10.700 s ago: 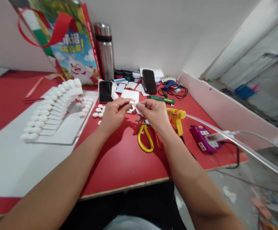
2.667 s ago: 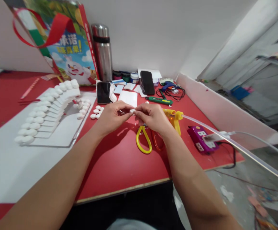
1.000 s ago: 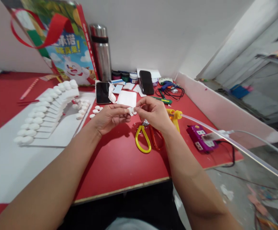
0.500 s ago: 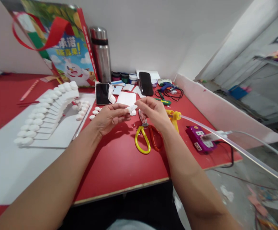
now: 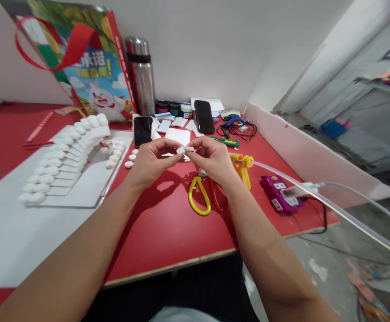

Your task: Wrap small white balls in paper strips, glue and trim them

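Your red counter [image 5: 168, 228] meets a white wall, with a steel flask [image 5: 142, 76] and gift bag [image 5: 80, 62] at the back. Yellow scissors [image 5: 199, 201] and a glue gun [image 5: 243, 167] lie just under your hands. Your left hand [image 5: 151, 161] and right hand [image 5: 213, 158] both pinch one small white piece [image 5: 185, 149].

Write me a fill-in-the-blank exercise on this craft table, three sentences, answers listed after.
1. Both hands pinch a small ____ piece between the fingertips.
2. The scissors below the right hand have one red handle and one ____ handle.
3. The steel flask stands upright just right of the printed ____ with the red ribbon handle.

Missing words: white; yellow; bag
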Available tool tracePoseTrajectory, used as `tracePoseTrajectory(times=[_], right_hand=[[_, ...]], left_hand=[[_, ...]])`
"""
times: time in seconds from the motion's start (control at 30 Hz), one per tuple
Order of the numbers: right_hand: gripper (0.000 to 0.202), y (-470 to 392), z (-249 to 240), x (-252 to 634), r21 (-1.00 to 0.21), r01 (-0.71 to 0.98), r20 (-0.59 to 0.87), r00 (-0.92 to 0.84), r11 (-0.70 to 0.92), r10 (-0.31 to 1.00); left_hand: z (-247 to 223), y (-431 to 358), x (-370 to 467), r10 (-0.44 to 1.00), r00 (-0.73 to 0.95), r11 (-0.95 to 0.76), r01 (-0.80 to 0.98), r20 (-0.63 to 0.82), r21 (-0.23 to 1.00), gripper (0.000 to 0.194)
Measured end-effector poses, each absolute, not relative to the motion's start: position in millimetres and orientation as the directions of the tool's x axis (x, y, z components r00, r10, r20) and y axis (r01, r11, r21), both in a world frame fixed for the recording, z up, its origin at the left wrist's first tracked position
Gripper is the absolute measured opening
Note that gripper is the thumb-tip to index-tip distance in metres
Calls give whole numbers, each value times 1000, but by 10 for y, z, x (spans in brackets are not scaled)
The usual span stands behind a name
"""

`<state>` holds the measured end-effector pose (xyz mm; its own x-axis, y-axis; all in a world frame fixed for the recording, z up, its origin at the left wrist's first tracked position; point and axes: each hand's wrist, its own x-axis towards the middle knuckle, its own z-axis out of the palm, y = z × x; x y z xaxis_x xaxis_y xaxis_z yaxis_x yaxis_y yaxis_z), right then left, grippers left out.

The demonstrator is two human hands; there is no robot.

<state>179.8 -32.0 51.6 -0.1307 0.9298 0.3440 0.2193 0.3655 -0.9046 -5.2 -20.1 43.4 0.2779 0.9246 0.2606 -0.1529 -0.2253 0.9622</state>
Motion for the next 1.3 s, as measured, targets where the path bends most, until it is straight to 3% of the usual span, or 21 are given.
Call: tracePoseTrajectory(times=[0.13, 0.3, 0.63, 0.73, 0.83, 0.97, 1.03, 1.1, 1.17, 1.3], right_hand=[[14, -320, 524, 1828, -848, 283, 430, -130, 449, 894], [16, -325, 540, 1847, -909, 212, 339, -125, 359, 932], [17, -334, 567, 1856, -944, -72, 325, -39, 322, 945], [17, -347, 563, 1845, -946, -64, 323, -82, 318, 943], [22, -336, 543, 1848, -932, 59, 352, -93, 358, 931], [35, -330, 623, 1902, -870, 385, 383, 136, 308, 914], [36, -396, 745, 1942, -746, 621, 425, 164, 241, 890], [40, -536, 879, 1986, -578, 791, 421, 77, 201, 904], [45, -734, 952, 2042, -480, 861, 433, 66, 167, 899], [48, -1123, 786, 2228, -309, 949, 300, 40, 57, 953]], left_hand=[[470, -273, -41, 865, 224, -472, 63, 448, 879, 19], [423, -277, -59, 752, 272, -655, 202, 601, 728, 10], [409, -264, -87, 727, 312, -682, 217, 612, 698, 11], [399, -255, -59, 758, 278, -649, 234, 590, 724, 10], [372, -253, -11, 816, 229, -572, 193, 530, 797, 12], [273, -209, 50, 905, 143, -412, 61, 400, 909, 16], [209, -161, 65, 956, 110, -271, -21, 272, 962, 23], [164, -114, 71, 982, 115, -134, -145, 151, 980, 30], [154, -88, 73, 987, 147, -12, -287, 56, 958, 36], [221, -106, 78, 969, 239, 169, -466, -60, 869, 39]])
